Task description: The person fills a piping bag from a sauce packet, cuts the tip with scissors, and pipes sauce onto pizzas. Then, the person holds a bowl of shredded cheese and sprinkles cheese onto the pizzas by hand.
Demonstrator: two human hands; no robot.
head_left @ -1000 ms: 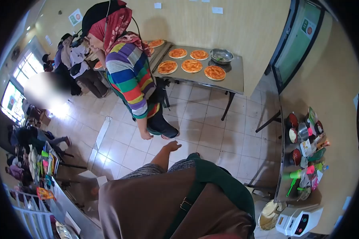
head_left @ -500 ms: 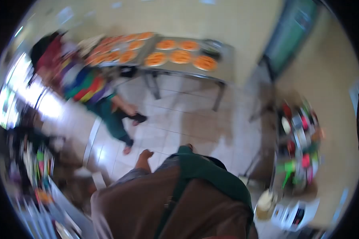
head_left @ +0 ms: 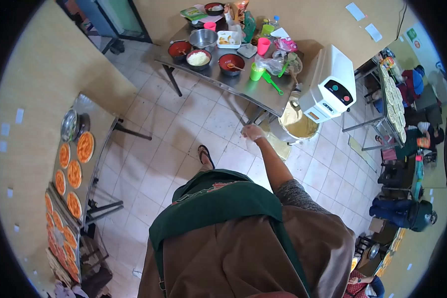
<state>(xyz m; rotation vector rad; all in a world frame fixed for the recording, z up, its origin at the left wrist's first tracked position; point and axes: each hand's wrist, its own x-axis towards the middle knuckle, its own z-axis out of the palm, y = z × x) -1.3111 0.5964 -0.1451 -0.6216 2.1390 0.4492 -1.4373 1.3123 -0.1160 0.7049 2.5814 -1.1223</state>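
My right hand (head_left: 253,132), in a thin clear glove, is held out ahead of me with its fingers curled in and nothing seen in it. It is nearest to a large metal mixing bowl (head_left: 279,132) of pale yellow mixture (head_left: 303,127), standing just to its right; I see no contact. Over the bowl stands a white mixer (head_left: 328,89) with a green and a red button. My left hand is out of view, and the green apron (head_left: 213,203) covers my front.
Ahead, a metal table (head_left: 218,82) carries bowls, pink and green cups, and a green spatula (head_left: 272,83). At left, a table (head_left: 95,164) holds several sauce-topped pizza bases (head_left: 74,174). People (head_left: 407,213) work by tables at far right. My sandalled foot (head_left: 206,155) is on tiles.
My view has swung to the right, so the pizza table now lies left and the mixer ahead right. My left hand has left view; my right hand has come into it.
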